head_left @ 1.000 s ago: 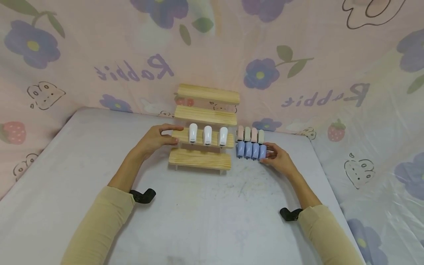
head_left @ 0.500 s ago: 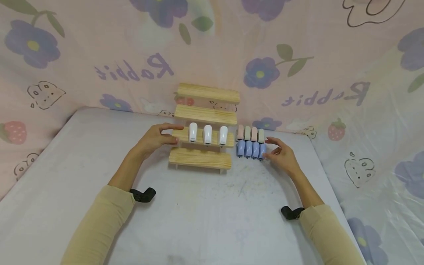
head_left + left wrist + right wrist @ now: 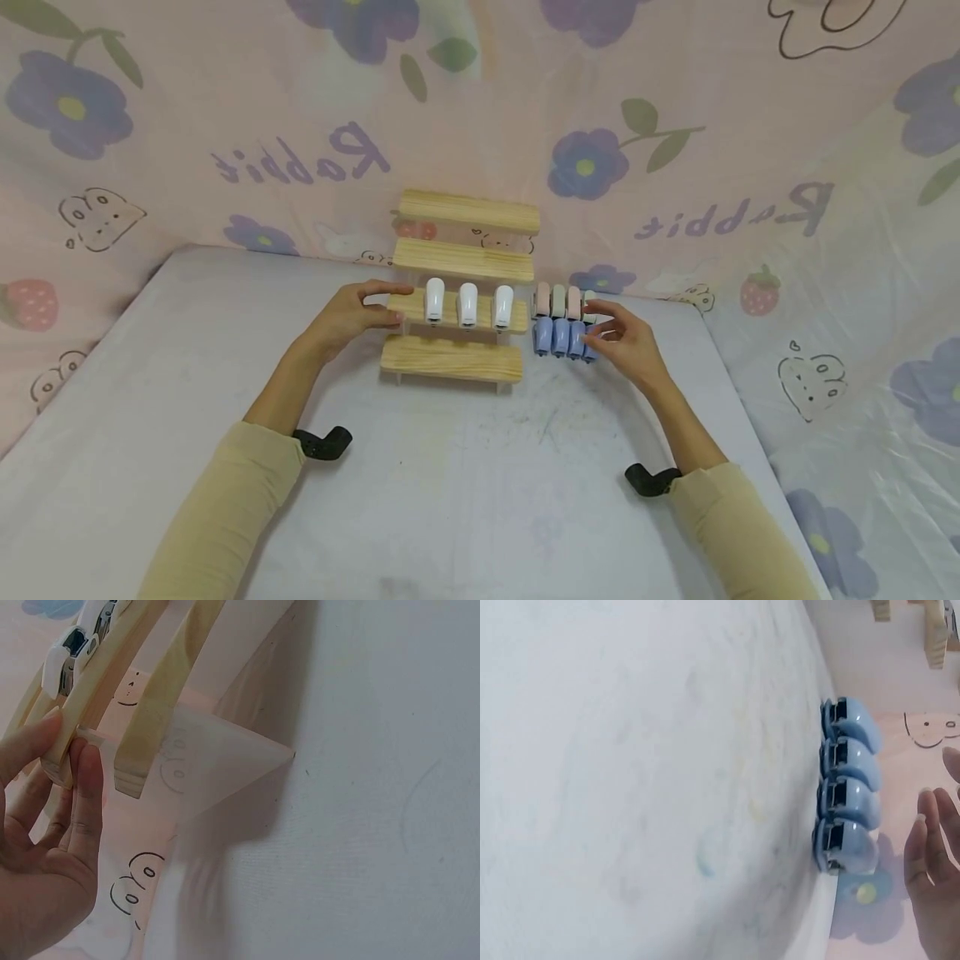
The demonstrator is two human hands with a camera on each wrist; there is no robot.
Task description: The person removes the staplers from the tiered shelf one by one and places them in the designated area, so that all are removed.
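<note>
A four-step wooden display shelf (image 3: 452,358) with clear supports stands at the back of the table. Its second step from the bottom bears three white mini staplers (image 3: 468,307). At that step's left end, my left hand (image 3: 341,323) grips the board between thumb and fingers, as the left wrist view confirms on the wooden board (image 3: 97,697). Right of the shelf stand a front row of blue staplers (image 3: 560,337) and a back row of pink and pale green staplers (image 3: 558,300). My right hand (image 3: 632,346) hovers over their right end, fingers loosely bent, holding nothing, partly hiding the rightmost ones.
The white tabletop (image 3: 450,483) reaches forward from the shelf. A printed cloth (image 3: 480,125) with flowers and rabbits hangs close behind shelf and staplers. Black wrist mounts (image 3: 324,443) stick out from both sleeves.
My right hand has come away from the rightmost blue stapler, then shifted up and left over the staplers' right end. The left hand keeps its grip on the shelf.
</note>
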